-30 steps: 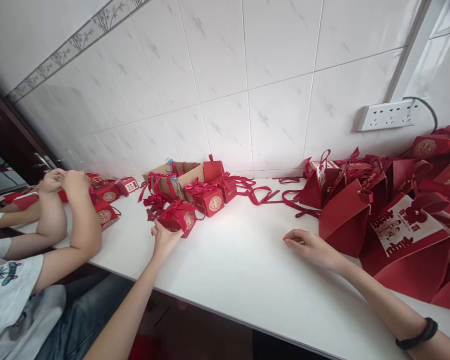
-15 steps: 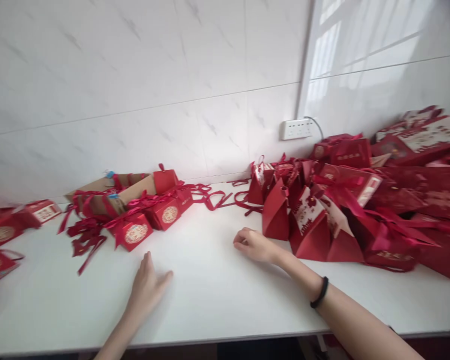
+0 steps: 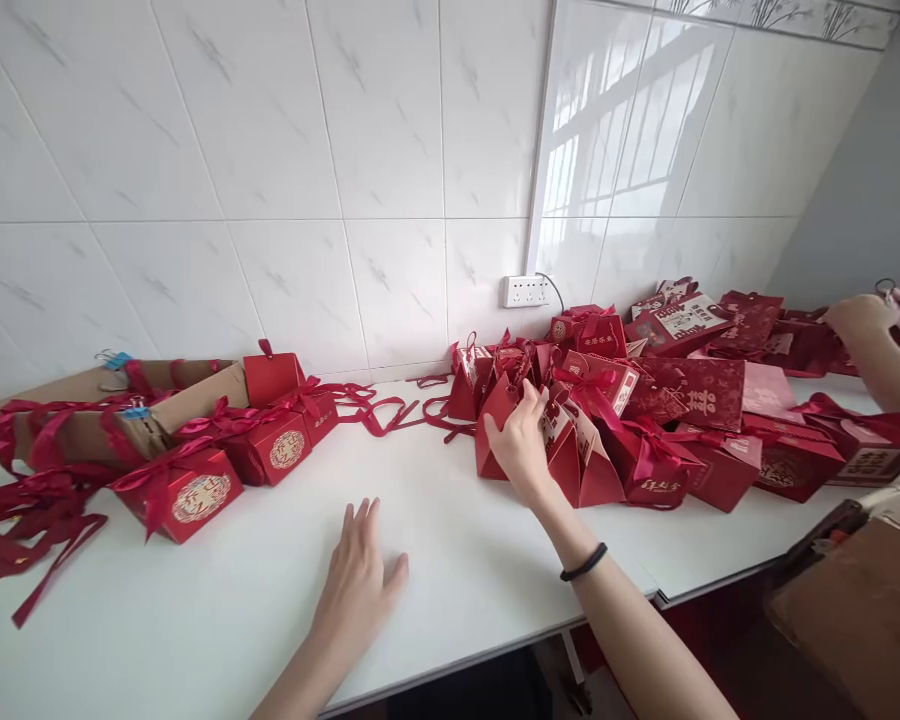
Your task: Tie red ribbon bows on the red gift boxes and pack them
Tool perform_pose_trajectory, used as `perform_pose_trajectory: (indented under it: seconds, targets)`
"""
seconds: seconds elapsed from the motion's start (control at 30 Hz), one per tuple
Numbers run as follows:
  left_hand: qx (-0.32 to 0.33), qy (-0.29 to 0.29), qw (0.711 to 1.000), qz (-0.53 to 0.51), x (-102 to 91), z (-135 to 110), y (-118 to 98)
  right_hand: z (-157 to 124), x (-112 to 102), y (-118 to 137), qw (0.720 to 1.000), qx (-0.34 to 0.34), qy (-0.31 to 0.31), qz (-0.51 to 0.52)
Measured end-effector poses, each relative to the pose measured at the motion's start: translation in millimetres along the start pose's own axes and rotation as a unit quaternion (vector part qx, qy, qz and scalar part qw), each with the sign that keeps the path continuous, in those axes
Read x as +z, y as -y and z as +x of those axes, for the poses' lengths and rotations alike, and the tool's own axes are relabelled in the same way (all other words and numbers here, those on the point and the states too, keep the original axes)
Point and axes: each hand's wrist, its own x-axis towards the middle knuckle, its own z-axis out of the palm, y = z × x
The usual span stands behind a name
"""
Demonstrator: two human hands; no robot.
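Note:
My left hand [image 3: 360, 575] is over the white table [image 3: 420, 560], its fingers stretched out and holding nothing. My right hand [image 3: 523, 440], with a black band on the wrist, reaches over a cluster of red triangular gift boxes. Its thumb and fingers are apart, in front of one plain red triangular box [image 3: 491, 455]. Whether the fingertips touch that box cannot be made out. Beside the hand stands another triangular box [image 3: 600, 475] with a patterned panel. Red ribbon loops top several of these boxes.
Ribbon-tied red boxes [image 3: 206, 490] stand at left, before a cardboard tray [image 3: 195, 400] with ribbons and blue binder clips. Loose ribbon [image 3: 382, 415] lies by the wall. More red boxes [image 3: 682, 390] pile up at right, near another person's hand [image 3: 862, 320]. A cardboard carton [image 3: 847, 610] stands lower right.
My right hand has moved up from the tabletop to the triangular boxes, its curled fingers spreading. My left hand stays open over the table. The view has swung right, bringing another person's hands into sight.

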Motion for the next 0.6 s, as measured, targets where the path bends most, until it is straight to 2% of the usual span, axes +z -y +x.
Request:
perform_pose_trajectory:
  seconds: [0.1,0.2,0.23,0.3,0.37,0.4,0.47,0.6]
  targets:
    - [0.000,-0.001,0.998,-0.058,-4.3,-2.2,-3.6,-4.6,-9.8,-2.5,0.991,0.084,0.104,0.015]
    - [-0.014,-0.022,0.983,-0.180,-17.7,-6.5,-11.2,-26.3,-24.4,6.4,0.979,0.087,0.153,0.105]
    - [-0.030,-0.033,0.972,-0.229,-24.5,-8.3,-15.1,-34.9,-29.4,11.0,0.966,0.087,0.181,0.165]
    - [-0.056,-0.046,0.946,-0.317,-40.8,-11.4,-26.0,-50.9,-38.8,21.3,0.919,0.090,0.254,0.287]
    - [-0.054,-0.041,0.928,-0.368,-58.5,-11.9,-41.0,-63.2,-46.9,31.5,0.875,0.089,0.321,0.351]
    - [-0.043,-0.037,0.926,-0.374,-66.8,-10.8,-49.4,-67.6,-50.3,36.1,0.865,0.084,0.343,0.357]
    - [-0.025,-0.026,0.931,-0.363,-80.1,-6.6,-65.5,-73.0,-56.0,43.7,0.870,0.059,0.358,0.335]
    - [0.025,0.013,0.932,-0.361,-88.5,0.4,-84.5,-73.6,-64.6,51.1,0.914,-0.001,0.299,0.273]
